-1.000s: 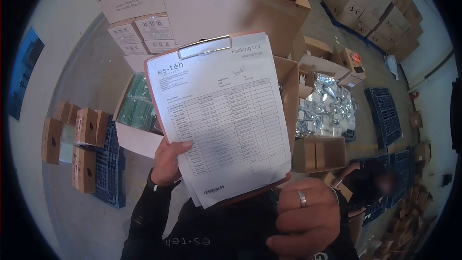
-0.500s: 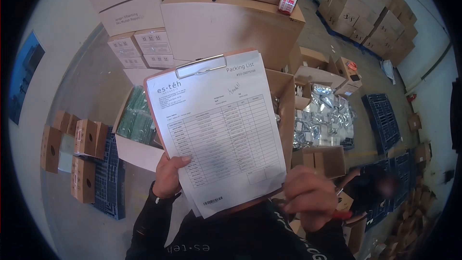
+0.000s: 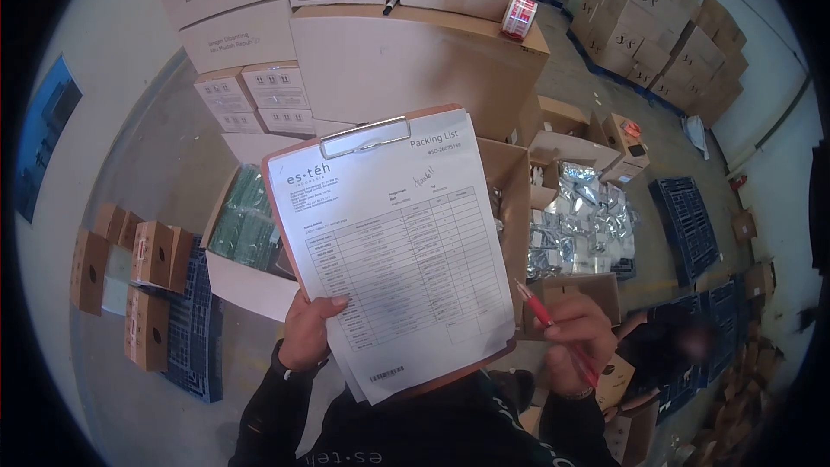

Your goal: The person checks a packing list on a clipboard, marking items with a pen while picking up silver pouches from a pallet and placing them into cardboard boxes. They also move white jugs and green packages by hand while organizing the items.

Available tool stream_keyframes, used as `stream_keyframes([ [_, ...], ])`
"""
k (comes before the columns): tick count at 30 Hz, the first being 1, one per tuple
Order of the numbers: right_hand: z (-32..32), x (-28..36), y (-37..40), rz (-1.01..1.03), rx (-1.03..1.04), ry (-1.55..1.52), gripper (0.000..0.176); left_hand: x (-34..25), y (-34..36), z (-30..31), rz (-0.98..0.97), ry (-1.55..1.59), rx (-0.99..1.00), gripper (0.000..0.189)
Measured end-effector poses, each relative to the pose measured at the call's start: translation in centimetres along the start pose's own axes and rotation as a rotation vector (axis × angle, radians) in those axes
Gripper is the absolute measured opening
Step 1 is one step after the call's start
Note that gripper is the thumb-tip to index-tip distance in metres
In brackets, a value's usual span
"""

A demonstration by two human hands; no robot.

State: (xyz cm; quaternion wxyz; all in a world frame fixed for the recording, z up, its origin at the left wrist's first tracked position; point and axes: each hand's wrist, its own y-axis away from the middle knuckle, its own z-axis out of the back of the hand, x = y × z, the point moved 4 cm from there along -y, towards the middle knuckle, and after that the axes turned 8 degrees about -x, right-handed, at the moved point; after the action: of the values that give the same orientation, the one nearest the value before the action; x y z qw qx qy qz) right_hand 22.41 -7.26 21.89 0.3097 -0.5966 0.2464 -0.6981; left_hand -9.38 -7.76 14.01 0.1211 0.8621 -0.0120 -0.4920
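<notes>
My left hand (image 3: 309, 329) grips the lower left edge of a brown clipboard (image 3: 510, 351), thumb on top of the paper. Under the metal clip (image 3: 365, 137) lies a printed packing list (image 3: 406, 251) with a table, a barcode and a handwritten note near the top. Beside the board's lower right edge, my right hand (image 3: 577, 342) is closed round a red pen (image 3: 534, 303). The pen's tip points up and left, apart from the paper.
Behind the clipboard, stacked cartons (image 3: 229, 0) carry a tape roll (image 3: 519, 15) and a black marker (image 3: 392, 2). Green packs (image 3: 246, 220) fill a box at left; silver pouches (image 3: 588, 216) lie at right. A co-worker (image 3: 670, 342) bends at lower right. Blue pallets (image 3: 686, 220) lie on the floor.
My right hand, blurred earlier, has turned so that the pen tip points upward beside the board. In view, the clipboard sits slightly lower, still in my left hand.
</notes>
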Motion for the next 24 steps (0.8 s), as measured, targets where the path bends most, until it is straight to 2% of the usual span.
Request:
stream_keyframes([
  [1, 0.0, -0.2, 0.2, -0.016, -0.001, -0.019, 0.027, 0.0, 0.0, 0.0, 0.000, -0.001, 0.003, 0.056],
  [4, -1.4, 0.1, 0.5, -0.300, -0.336, -0.167, 0.024, 0.3, -0.3, 0.0, -0.022, 0.005, 0.012, 0.057],
  [7, -1.0, -0.3, 0.0, -0.254, -0.155, -0.062, 0.023, 0.2, -0.2, -0.2, -0.007, 0.014, 0.026, 0.057],
  [10, -0.9, -0.9, 0.1, -0.145, -0.114, -0.023, 0.024, 0.3, -0.2, 0.1, -0.012, 0.007, 0.017, 0.058],
  [16, -1.0, -1.8, 1.0, -0.211, -0.188, -0.172, 0.027, 0.5, -0.3, 0.6, -0.001, 0.007, -0.003, 0.060],
  [19, -2.0, -1.3, 1.3, -0.409, -0.291, -0.203, 0.031, 0.2, -0.2, 0.6, 0.025, -0.028, 0.032, 0.060],
  [22, -2.1, -1.7, 0.6, -0.316, -0.129, -0.158, 0.033, 0.1, -0.3, 0.5, 0.019, -0.032, 0.045, 0.060],
  [24, -2.2, -2.1, 0.6, -0.300, -0.100, -0.139, 0.032, 0.1, -0.3, 0.7, 0.021, -0.052, 0.033, 0.060],
])
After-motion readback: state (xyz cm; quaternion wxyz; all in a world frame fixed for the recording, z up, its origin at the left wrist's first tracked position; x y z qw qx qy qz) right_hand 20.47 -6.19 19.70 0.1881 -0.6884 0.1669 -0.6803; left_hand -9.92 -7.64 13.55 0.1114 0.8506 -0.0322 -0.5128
